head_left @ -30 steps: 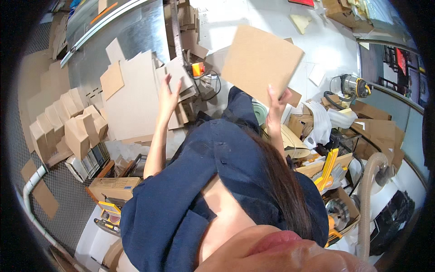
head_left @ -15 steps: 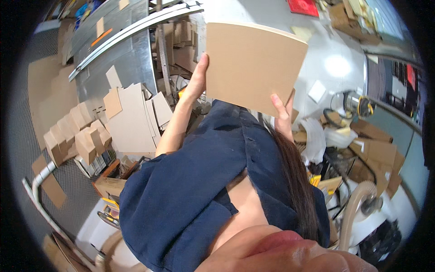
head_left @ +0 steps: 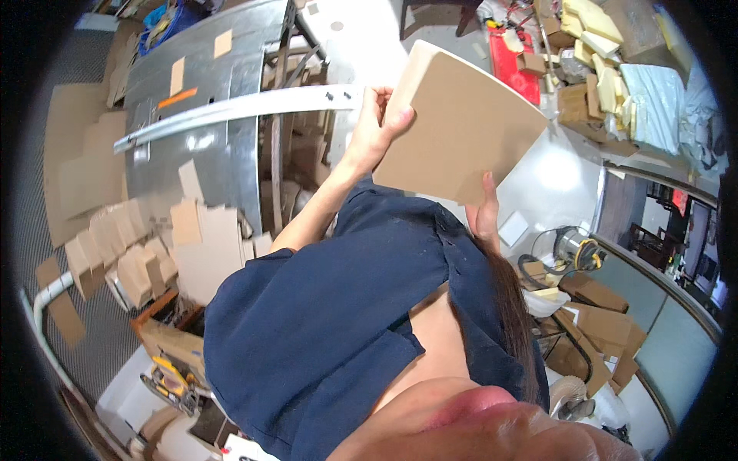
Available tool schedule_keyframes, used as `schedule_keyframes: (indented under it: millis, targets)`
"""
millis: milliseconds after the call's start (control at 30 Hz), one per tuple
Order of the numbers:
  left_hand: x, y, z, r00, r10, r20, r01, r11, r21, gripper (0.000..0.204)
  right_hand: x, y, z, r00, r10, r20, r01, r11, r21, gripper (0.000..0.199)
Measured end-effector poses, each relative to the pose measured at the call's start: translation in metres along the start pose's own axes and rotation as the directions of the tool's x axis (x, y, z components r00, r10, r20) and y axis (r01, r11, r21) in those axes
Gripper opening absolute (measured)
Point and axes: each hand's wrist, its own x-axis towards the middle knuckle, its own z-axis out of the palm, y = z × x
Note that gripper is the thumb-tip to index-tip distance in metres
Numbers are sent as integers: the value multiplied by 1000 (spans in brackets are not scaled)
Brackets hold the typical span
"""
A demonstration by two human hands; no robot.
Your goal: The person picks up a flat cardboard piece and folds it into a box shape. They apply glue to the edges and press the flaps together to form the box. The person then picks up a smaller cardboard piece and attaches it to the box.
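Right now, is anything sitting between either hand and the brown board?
Nothing visible. The left hand grips the brown board at its left edge, thumb over the face, and the right hand touches its lower right corner. Skin meets board directly at both spots.

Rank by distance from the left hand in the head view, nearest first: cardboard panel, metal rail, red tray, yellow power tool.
From the left hand:
1. Cardboard panel, gripped at its left edge.
2. Metal rail, just to the left.
3. Red tray, up and right, beyond the panel.
4. Yellow power tool, far down at lower left.
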Motion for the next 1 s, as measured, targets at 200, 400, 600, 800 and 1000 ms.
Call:
schedule_keyframes:
  millis: [200, 400, 600, 800, 1000]
  targets:
    - [168, 49, 2, 996, 79, 28, -81, 995, 62, 85, 158, -71, 55, 994, -114, 2, 114, 993, 25, 62]
    - [272, 97, -16, 976, 200, -85, -190, 975, 116, 88, 275, -121, 106, 980, -72, 188, 58, 995, 79, 70]
    - [359, 116, -55, 950, 209, -233, -157, 962, 224, 93, 385, -146, 158, 986, 116, 120, -127, 987, 93, 74]
    - [450, 116, -95, 905, 282, -319, -233, 955, 182, 87, 519, -182, 206, 917, 119, 381, -76, 989, -126, 69]
    - [529, 150, -129, 855, 232, -464, -183, 972, 148, 74, 637, -212, 247, 760, 314, 568, -212, 947, -241, 70]
